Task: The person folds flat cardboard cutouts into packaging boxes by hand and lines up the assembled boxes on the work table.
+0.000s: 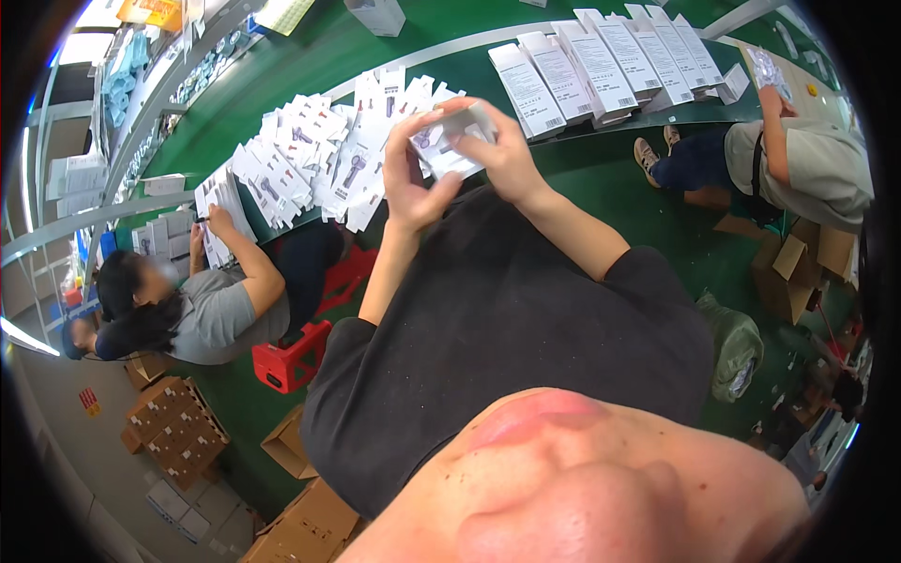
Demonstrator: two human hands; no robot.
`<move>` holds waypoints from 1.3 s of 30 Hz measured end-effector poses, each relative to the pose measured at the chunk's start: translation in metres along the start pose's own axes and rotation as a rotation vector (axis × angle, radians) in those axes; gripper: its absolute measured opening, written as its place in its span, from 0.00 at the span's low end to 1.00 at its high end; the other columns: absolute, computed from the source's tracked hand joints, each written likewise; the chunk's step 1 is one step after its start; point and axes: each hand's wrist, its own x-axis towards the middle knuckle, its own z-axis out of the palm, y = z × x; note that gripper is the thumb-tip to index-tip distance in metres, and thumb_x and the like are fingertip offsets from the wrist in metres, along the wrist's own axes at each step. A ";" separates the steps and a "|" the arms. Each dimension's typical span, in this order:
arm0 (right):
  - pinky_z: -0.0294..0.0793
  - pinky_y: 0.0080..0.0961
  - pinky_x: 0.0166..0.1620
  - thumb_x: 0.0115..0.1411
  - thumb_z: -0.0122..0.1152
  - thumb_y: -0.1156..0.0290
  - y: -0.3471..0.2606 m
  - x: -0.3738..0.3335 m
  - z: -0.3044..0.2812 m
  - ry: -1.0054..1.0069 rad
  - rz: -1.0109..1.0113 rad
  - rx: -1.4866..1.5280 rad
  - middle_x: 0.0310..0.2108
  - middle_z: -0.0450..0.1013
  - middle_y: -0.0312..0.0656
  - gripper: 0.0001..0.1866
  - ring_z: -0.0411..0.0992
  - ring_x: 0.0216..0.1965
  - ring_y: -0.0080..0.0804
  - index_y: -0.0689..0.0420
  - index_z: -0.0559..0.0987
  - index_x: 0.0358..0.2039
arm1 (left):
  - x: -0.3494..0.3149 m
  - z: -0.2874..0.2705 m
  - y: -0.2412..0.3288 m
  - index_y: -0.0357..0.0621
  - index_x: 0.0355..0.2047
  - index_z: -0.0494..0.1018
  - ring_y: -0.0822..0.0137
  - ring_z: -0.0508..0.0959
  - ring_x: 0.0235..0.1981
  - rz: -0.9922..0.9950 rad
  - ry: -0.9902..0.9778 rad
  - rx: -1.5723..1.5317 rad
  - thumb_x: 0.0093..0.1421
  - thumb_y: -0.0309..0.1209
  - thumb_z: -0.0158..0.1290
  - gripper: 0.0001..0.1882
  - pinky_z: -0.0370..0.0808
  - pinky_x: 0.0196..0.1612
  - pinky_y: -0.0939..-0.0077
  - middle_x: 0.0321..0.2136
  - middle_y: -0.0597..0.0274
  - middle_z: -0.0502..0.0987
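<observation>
A white box (pixel 439 158) was up between the person's two hands, over the near edge of the worktop (pixel 469 79) and in front of the dark shirt (pixel 526 310). The left grip (pixel 406 188) was closed around its left side, the thumb by the lower edge. The right grip (pixel 514 159) grasped it from the right, with fingers bent across its face. Those fingers covered part of the box, so its full shape could not be made out, though a purplish picture showed on one side.

Just beyond and to the left, a loose heap of flat printed cartons (pixel 357 159) spread over the worktop, overlapping one another. To the right, white boxes (pixel 601 73) leaned together in a row, well apart from the heap.

On the left, a co-worker in a grey shirt (pixel 230 314) bent over white cartons, near a red stool (pixel 289 361). On the far right, another person in a pale shirt (pixel 815 164) stood near open brown boxes (pixel 784 281). A greenish plastic bag (pixel 737 347) lay on the floor.
</observation>
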 end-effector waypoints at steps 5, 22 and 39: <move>0.61 0.29 0.60 0.69 0.47 0.65 0.014 0.011 0.005 0.039 -0.248 -0.278 0.55 0.67 0.45 0.24 0.65 0.56 0.36 0.59 0.69 0.62 | 0.004 0.002 -0.007 0.43 0.60 0.64 0.55 0.65 0.63 -0.264 0.047 -0.245 0.61 0.30 0.49 0.25 0.59 0.65 0.60 0.60 0.52 0.67; 0.65 0.23 0.54 0.63 0.47 0.72 0.028 0.019 -0.009 0.113 -0.173 -0.258 0.53 0.68 0.45 0.21 0.67 0.51 0.38 0.60 0.72 0.57 | 0.003 -0.004 -0.037 0.41 0.57 0.69 0.51 0.61 0.66 -0.172 -0.203 -0.196 0.59 0.23 0.48 0.24 0.58 0.67 0.61 0.65 0.50 0.62; 0.72 0.28 0.53 0.45 0.80 0.57 0.035 0.006 -0.051 0.172 -0.423 -1.160 0.55 0.70 0.42 0.35 0.73 0.48 0.39 0.50 0.78 0.55 | -0.037 -0.059 -0.170 0.47 0.64 0.67 0.48 0.59 0.69 0.139 -0.229 0.897 0.48 0.45 0.68 0.43 0.57 0.67 0.51 0.69 0.49 0.57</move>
